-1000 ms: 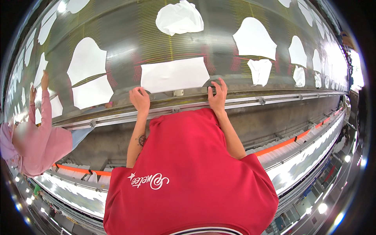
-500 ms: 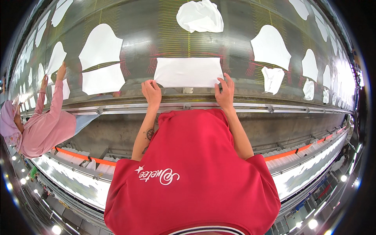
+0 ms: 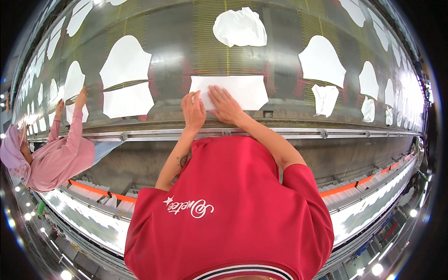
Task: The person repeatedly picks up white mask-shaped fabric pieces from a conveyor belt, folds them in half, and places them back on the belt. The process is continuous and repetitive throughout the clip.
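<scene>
A white, roughly rectangular fabric piece (image 3: 252, 92) lies flat on the dark table in front of me. My right hand (image 3: 226, 104) rests palm-down on its left half, fingers stretched out. At the lower left corner is my left hand (image 3: 193, 112), fingers slightly bent and apart, touching the fabric's edge and hiding that corner. Beyond these lies a loosely crumpled white fabric piece (image 3: 240, 28), apart from both hands.
The long table (image 3: 175, 60) bears yellow and red printed lines. White cut pieces (image 3: 126, 63) lie left, others (image 3: 322, 60) right, with a crumpled one (image 3: 325, 99). A metal rail (image 3: 280, 133) runs along the near edge. A co-worker in pink (image 3: 65, 161) handles fabric at left.
My right hand has moved left from the fabric's right corner and now lies flat across it. My left hand has shifted slightly right, over the left corner. The whole view has shifted a little.
</scene>
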`<state>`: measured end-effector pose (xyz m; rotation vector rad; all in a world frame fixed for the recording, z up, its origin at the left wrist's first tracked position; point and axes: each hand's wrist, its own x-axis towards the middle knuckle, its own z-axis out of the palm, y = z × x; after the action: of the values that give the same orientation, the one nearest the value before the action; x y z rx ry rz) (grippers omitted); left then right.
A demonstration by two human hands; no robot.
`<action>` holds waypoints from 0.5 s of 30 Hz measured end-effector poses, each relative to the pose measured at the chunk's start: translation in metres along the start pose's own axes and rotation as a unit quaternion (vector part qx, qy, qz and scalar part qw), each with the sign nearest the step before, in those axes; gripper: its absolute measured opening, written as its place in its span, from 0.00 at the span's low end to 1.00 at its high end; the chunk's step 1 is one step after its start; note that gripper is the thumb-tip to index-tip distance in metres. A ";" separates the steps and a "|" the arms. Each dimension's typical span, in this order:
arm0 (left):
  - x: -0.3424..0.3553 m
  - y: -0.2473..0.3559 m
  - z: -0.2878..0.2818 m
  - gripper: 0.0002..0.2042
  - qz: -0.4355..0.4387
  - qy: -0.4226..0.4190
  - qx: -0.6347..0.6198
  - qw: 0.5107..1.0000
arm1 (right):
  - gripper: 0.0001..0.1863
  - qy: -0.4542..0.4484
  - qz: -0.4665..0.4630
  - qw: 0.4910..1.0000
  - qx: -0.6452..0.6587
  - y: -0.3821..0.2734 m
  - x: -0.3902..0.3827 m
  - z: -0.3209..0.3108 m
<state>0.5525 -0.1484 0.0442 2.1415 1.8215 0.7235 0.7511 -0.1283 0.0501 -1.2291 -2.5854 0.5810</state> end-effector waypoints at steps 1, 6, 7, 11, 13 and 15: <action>0.006 -0.001 0.002 0.23 0.033 -0.014 0.004 0.999 | 0.40 -0.006 -0.002 1.000 -0.011 0.002 0.001 0.001; 0.031 -0.001 0.023 0.30 0.099 -0.085 0.016 0.991 | 0.39 0.050 0.098 0.993 -0.045 0.029 -0.016 -0.004; 0.033 0.000 0.026 0.32 0.107 -0.083 0.017 0.991 | 0.39 0.061 0.156 0.984 -0.068 0.034 -0.021 -0.005; 0.035 0.006 0.032 0.39 0.069 -0.141 0.094 0.983 | 0.39 0.049 0.247 0.963 -0.094 0.047 -0.027 -0.003; 0.038 0.007 0.032 0.42 0.065 -0.157 0.114 0.979 | 0.41 0.015 0.270 0.956 -0.112 0.050 -0.026 0.000; 0.039 0.007 0.033 0.41 0.074 -0.153 0.116 0.979 | 0.41 0.022 0.271 0.956 -0.112 0.051 -0.026 0.002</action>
<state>0.5792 -0.1072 0.0282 2.3955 1.6649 0.1951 0.8022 -0.1203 0.0252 -2.0259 -2.3117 0.3426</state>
